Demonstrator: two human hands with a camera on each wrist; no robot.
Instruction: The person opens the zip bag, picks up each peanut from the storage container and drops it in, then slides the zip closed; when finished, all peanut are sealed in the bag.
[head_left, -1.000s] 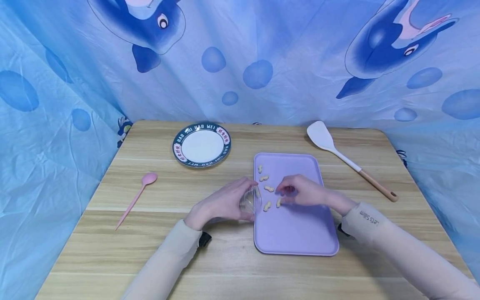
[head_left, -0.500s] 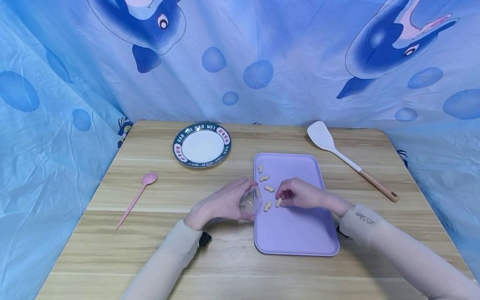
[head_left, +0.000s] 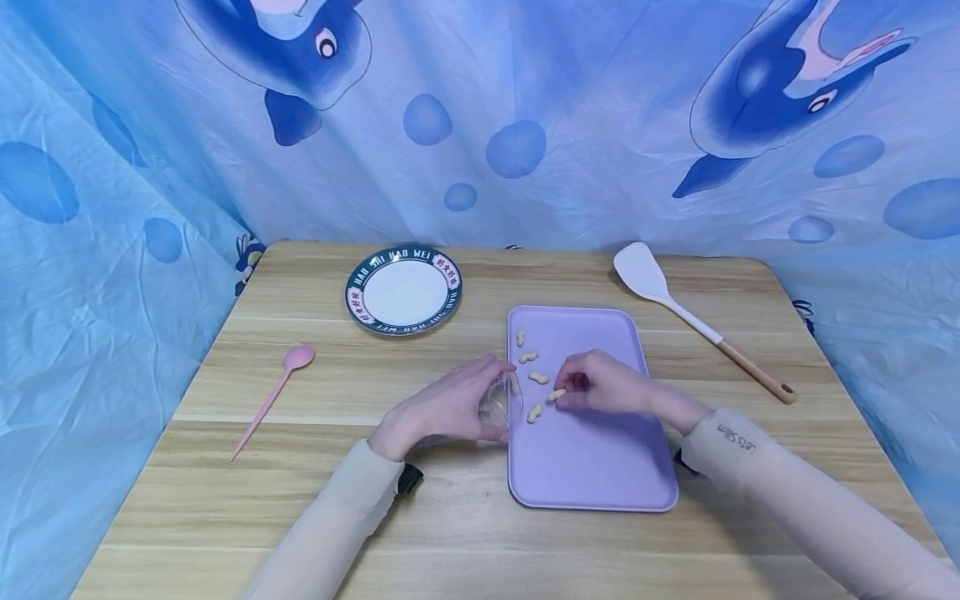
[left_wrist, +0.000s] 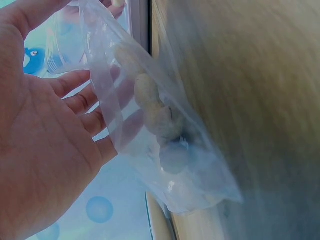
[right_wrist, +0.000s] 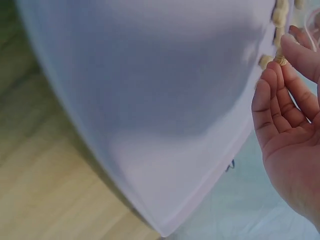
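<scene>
My left hand (head_left: 456,402) holds a clear plastic bag (head_left: 497,403) by its mouth at the left edge of the purple tray (head_left: 592,471). In the left wrist view, several peanuts (left_wrist: 150,97) show through the bag's wall, and the thumb and fingers spread its opening. Over the tray, my right hand (head_left: 606,383) pinches a peanut (head_left: 556,395) between thumb and fingertips; its end (right_wrist: 280,60) shows at the fingertips in the right wrist view. Several loose peanuts (head_left: 537,378) lie along the tray's left side, between my two hands.
A white plate (head_left: 405,293) with a dark green rim stands at the back left. Further left lies a pink spoon (head_left: 279,392). A white spatula (head_left: 663,293) with a wooden handle rests right of the tray. Behind the wooden table (head_left: 450,550) hangs a blue curtain (head_left: 570,83).
The peanut at my right fingertips has turned from upright to nearly sideways and shifted slightly away from me. My left hand and the bag stay in place.
</scene>
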